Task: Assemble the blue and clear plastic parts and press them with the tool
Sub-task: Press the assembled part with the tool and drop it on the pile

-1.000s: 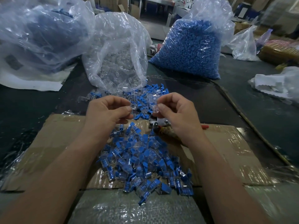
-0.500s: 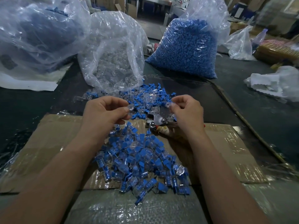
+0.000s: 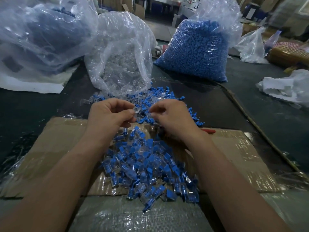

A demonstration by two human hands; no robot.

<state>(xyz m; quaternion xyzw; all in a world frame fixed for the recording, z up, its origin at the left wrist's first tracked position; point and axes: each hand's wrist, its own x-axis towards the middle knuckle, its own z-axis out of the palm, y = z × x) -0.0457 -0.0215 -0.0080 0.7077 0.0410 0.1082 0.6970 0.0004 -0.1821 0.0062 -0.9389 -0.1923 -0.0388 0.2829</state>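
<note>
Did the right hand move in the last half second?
Yes. The right hand moved left across the cardboard; it now hides the head of the tool.

Small factory or assembly workshop: bulk clear plastic bag of blue plastic parts (image 3: 197, 52), bag of clear plastic parts (image 3: 120, 67), flattened taped cardboard sheet (image 3: 55, 144) on dark worktable (image 3: 250, 97), stacked cartons behind.

Forearms forward, left hand (image 3: 109, 114) pinching clear part (image 3: 136, 110), right hand (image 3: 173, 119) curled close beside
</note>
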